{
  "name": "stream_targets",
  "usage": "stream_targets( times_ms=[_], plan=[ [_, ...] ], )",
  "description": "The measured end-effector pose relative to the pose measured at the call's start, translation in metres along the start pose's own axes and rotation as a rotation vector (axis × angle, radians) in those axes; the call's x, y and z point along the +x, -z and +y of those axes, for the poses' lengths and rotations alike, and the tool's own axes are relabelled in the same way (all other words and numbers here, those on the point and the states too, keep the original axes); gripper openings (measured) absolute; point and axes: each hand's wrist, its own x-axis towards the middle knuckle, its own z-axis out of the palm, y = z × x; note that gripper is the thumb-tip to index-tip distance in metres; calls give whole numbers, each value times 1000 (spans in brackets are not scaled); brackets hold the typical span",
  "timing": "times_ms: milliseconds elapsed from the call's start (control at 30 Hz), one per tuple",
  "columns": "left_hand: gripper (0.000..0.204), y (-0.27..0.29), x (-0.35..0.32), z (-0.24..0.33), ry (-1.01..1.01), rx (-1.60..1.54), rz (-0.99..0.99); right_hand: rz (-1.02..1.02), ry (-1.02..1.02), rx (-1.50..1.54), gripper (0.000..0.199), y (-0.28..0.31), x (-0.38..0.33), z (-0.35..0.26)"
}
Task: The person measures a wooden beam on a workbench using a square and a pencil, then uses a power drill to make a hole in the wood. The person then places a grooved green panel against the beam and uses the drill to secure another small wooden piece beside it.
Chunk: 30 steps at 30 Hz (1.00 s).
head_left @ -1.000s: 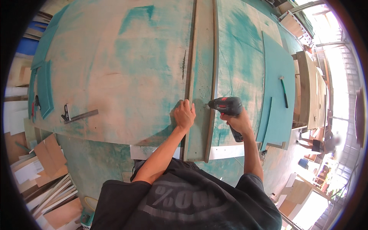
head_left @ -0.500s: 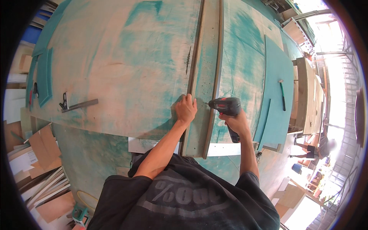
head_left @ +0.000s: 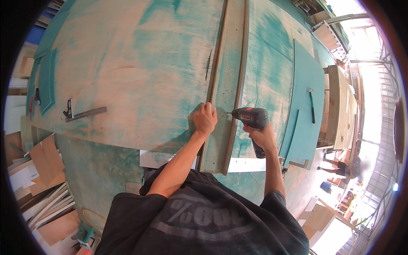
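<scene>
My right hand is wrapped round the grip of a dark cordless drill with red accents. The drill lies level over the right rail of a long trough-like wooden piece, its thin bit pointing left. My left hand is closed over the left rail, fingers bent and thumb on the inner side, opposite the bit. Whether it also pinches something small is hidden. The wooden piece runs away from me across a large bench top stained green.
A hammer lies on a green sheet at right. A combination square and a dark bar rest at left. Scrap boards are piled at the lower left. Another person stands far right.
The view has shifted slightly. Both hands and the drill keep nearly the same place against the wooden piece.
</scene>
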Motion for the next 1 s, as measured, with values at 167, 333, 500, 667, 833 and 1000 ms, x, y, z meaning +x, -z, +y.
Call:
stream_targets(
  times_ms=[167, 333, 500, 667, 833, 1000],
  plan=[
    [26, 2, 1, 5, 24, 22, -50, 32, 58, 16, 26, -6, 3, 11],
    [27, 2, 1, 3, 4, -1, -9, 17, 140, -69, 27, -6, 4, 7],
    [26, 2, 0, 2, 13, -10, -13, -48, 113, -119, 26, 0, 10, 1],
    [24, 6, 1, 6, 57, 0, -68, -69, 16, 68, 28, 1, 11, 4],
    [24, 8, 4, 8, 50, -19, -56, -86, 12, 26, 28, 6, 11, -2],
    [23, 8, 2, 5, 54, -4, -50, -50, 94, -180, 34, -3, 11, -2]
  ],
)
